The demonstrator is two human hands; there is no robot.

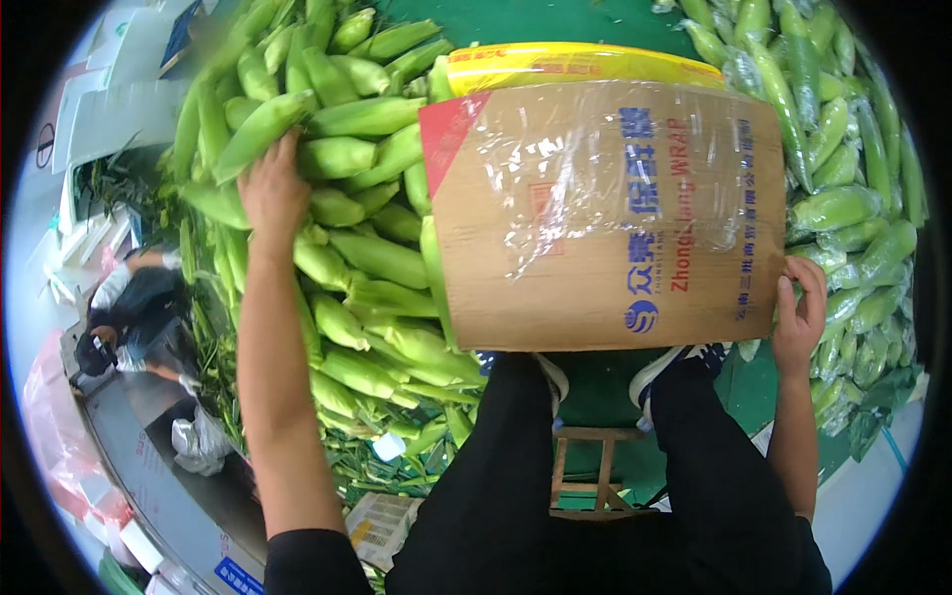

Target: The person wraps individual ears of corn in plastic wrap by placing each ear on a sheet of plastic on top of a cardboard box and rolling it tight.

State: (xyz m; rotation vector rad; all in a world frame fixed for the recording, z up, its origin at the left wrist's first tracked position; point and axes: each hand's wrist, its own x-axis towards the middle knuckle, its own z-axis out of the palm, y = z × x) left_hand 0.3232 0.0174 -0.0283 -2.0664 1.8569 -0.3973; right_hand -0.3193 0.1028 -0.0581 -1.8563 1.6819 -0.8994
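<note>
My left hand (275, 186) is at the left-hand pile, its fingers around an ear of corn in green husk (264, 134). More unwrapped ears (379, 256) lie heaped beside and below that hand. In front of me is a printed cardboard box (580, 297) with clear plastic film (550, 156) over its upper face. My right hand (799, 312) is at the box's right edge, with fingers bent; whether it grips the edge or the film is unclear. Behind the box runs a yellow printed strip (587, 67), perhaps a film roll's wrapping.
Film-wrapped corn ears (855, 208) are piled at the right. A wooden stool (595, 468) stands between my legs on the green floor (550, 18). Another person (137, 312) bends at the left by loose husks (212, 357). White boxes (119, 119) stand at the far left.
</note>
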